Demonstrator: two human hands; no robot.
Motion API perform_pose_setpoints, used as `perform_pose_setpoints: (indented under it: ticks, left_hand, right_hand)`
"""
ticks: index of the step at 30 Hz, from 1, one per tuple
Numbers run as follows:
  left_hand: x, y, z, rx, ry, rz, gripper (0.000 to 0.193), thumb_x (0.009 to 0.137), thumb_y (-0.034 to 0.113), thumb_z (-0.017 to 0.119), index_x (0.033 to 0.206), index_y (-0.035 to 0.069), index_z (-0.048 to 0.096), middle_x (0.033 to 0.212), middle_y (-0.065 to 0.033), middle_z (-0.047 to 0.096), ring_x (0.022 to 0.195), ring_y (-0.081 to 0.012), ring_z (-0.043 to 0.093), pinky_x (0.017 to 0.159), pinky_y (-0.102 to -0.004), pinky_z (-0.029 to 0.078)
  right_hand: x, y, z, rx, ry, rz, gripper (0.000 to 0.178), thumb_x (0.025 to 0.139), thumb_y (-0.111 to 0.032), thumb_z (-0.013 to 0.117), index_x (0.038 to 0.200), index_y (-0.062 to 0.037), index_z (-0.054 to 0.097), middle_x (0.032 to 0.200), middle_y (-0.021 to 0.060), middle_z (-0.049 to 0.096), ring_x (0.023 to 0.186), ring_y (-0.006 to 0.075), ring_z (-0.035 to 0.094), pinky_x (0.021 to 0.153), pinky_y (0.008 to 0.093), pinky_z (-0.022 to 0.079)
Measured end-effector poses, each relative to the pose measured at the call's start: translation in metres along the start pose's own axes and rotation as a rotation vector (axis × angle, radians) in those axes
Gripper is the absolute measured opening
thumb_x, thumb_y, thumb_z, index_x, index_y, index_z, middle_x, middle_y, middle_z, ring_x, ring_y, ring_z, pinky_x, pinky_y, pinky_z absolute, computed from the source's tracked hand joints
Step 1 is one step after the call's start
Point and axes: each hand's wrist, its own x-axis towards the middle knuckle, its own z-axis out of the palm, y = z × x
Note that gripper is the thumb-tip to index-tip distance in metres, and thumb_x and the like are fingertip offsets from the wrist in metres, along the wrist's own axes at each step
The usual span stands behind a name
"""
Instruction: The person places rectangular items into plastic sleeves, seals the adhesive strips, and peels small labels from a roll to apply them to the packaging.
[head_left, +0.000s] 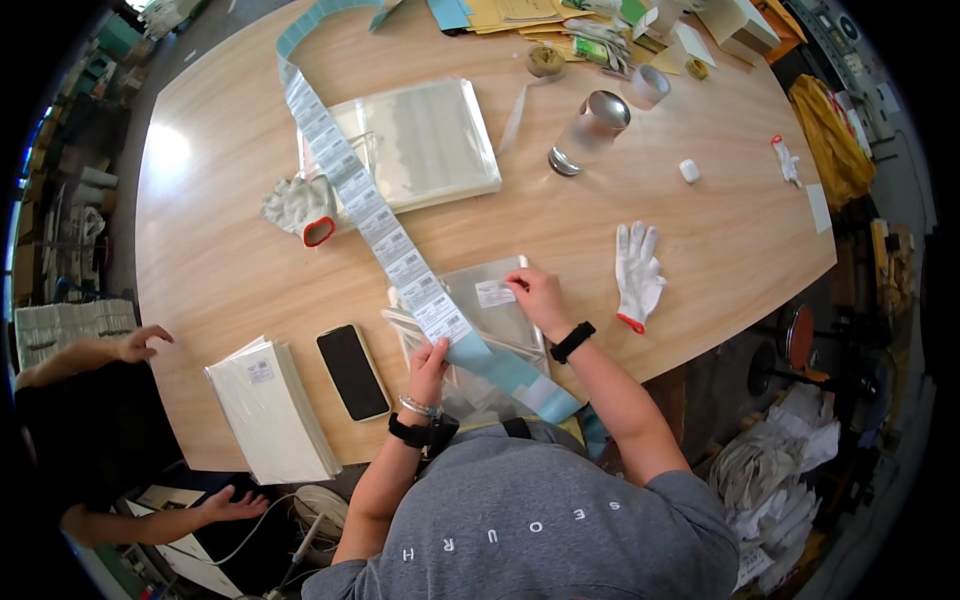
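A long light-blue backing strip of white printed labels (375, 220) runs from the far left of the table down to my body. My left hand (429, 372) pinches this strip near its lower part, where bare blue backing trails off to the right. Fingers of my right hand (538, 298) are closed on the right end of a single white label (494, 292). That label lies over a clear plastic bag (480, 270) in front of me; whether it is stuck down, I cannot tell. The strip partly covers the bag.
Left of my left hand lie a black-screened phone (354, 373) and a stack of bagged white sheets (272, 410). Farther off are a pile of clear bags (430, 140), work gloves (638, 275) and a steel cup (590, 130). Another person's hand (145, 343) is at the table's left edge.
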Motion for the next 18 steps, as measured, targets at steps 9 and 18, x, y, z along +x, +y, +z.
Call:
perform_pose_setpoints:
  ticks: [9,18]
  left_hand:
    - [0.001,-0.004,-0.008,0.045,-0.035,0.000,0.027,0.087,0.024,0.053,0.096,-0.001,0.060,0.092,-0.0016,0.060,0.082,-0.0073,0.053,0.073,-0.0216,0.041]
    - [-0.001,-0.003,-0.003,0.010,0.015,0.011,0.023,0.086,0.024,0.054,0.088,0.002,0.060,0.085,-0.0014,0.061,0.075,-0.0074,0.054,0.069,-0.0226,0.041]
  right_hand:
    - [0.032,0.008,-0.013,-0.238,0.128,-0.251,0.024,0.065,-0.015,0.070,0.083,-0.0047,0.058,0.077,0.0059,0.054,0.070,0.0243,0.053,0.064,0.0325,0.045]
    - [0.026,-0.008,-0.029,-0.118,-0.028,-0.196,0.007,0.071,-0.009,0.064,0.072,-0.0035,0.059,0.075,0.0082,0.054,0.070,0.0225,0.054,0.063,0.0310,0.045]
